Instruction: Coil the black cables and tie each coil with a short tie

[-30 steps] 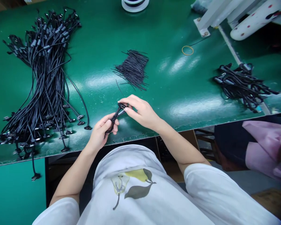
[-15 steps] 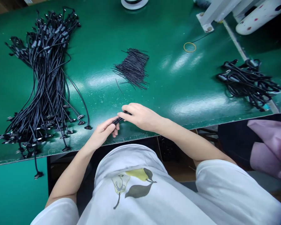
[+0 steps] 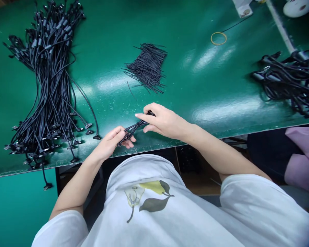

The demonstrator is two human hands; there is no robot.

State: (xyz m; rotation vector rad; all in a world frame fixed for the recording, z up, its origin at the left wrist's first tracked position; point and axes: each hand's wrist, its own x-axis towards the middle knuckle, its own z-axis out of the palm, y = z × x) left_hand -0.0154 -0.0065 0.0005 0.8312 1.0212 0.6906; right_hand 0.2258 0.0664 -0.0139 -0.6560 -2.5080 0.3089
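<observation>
A folded black cable [image 3: 134, 129] stretches between my hands above the front edge of the table, gathered tightly near its middle by what looks like a tie. My left hand [image 3: 112, 142] is closed on the lower left loops, thumb on top. At the other end, my right hand [image 3: 166, 122] grips the cable, its fingers partly covering a dark connector. Just beyond the hands lies a pile of short black twist ties [image 3: 149, 67]. To the left is a big bundle of loose black cables [image 3: 53, 75] with metal-tipped connectors.
Coiled black cables [image 3: 285, 80] lie in a heap at the right of the green table [image 3: 185, 85]. Farther back are a yellow ring [image 3: 218, 38] on a dark cord and a white metal bracket [image 3: 244, 8]. A few cable ends hang over the front left edge.
My right hand has moved right and away from my left, so more of the folded cable and its gathered middle shows. The view has also shifted slightly.
</observation>
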